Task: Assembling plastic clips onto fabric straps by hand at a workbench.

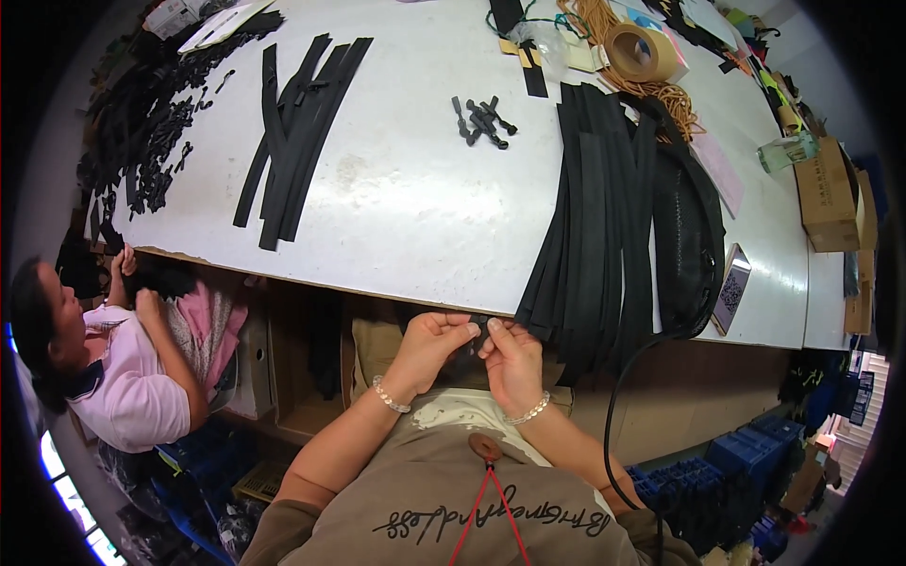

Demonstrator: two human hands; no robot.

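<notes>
Where the bench (406, 217) edge meets the lap: left hand (429, 347) and right hand (512, 357) pinched together on a small black zipper piece (479, 329), just beside the overhanging stack of black strips (595, 236), handy for reaching; loose sliders (483, 121) farther up.

Two hands, the left hand (429, 341) and the right hand (510, 357), meet at six o'clock, each wrist wearing one bead bracelet, two in all. One second person (104, 363) sits at nine o'clock. On the one white table (415, 208) lie two large groups of black strips: one fan (297, 132) at eleven o'clock and one stack (595, 236) at three o'clock. One small cluster of black zipper pulls (483, 122) sits at twelve o'clock, its pieces too tangled to count. One tape roll (642, 52) and one clear bottle (786, 151) lie toward two o'clock.
</notes>
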